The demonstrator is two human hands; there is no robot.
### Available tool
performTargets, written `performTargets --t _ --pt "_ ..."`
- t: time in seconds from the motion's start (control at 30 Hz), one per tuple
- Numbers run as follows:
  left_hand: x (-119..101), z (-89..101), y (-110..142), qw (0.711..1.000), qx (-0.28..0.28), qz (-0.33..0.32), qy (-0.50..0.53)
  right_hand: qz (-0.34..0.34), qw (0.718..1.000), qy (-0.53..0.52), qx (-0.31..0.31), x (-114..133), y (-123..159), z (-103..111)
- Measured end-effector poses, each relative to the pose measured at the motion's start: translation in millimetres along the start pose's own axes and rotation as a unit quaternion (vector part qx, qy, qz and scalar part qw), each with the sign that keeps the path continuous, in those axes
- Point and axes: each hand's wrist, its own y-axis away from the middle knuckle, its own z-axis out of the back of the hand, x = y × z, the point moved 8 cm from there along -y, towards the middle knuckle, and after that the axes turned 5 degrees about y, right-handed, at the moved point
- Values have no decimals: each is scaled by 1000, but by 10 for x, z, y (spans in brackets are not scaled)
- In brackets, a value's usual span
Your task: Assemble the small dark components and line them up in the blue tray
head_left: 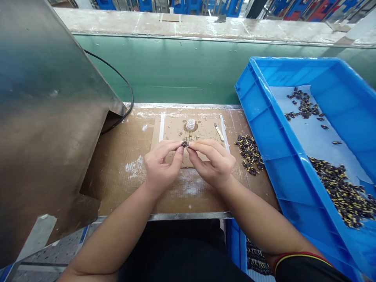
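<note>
My left hand (162, 164) and my right hand (213, 160) meet over a brown cardboard pad (194, 133) taped to the bench. Both pinch one small dark part (185, 144) between their fingertips, held just above the pad. A small clear round cap (190, 123) stands on the pad beyond my fingers. A small white-handled tool (219, 131) lies at the pad's right edge. A heap of small dark and yellow parts (249, 153) lies on the bench to the right of my right hand.
A blue plastic crate (264, 113) on the right holds several more dark and yellow parts (343, 192) on a white sheet. A tall metal panel (44, 117) stands on the left with a black cable (123, 82) behind it. A green wall (188, 70) closes the back.
</note>
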Motion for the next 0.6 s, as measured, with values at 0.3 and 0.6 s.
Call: performTargets --t 0.3,0.6 --pt "108 -7 4 999 5 45 -2 -60 998 -25 12 -158 -6 -16" --pt "414 16 0 991 -5 136 -9 -144 990 -5 -14 -190 87 649"
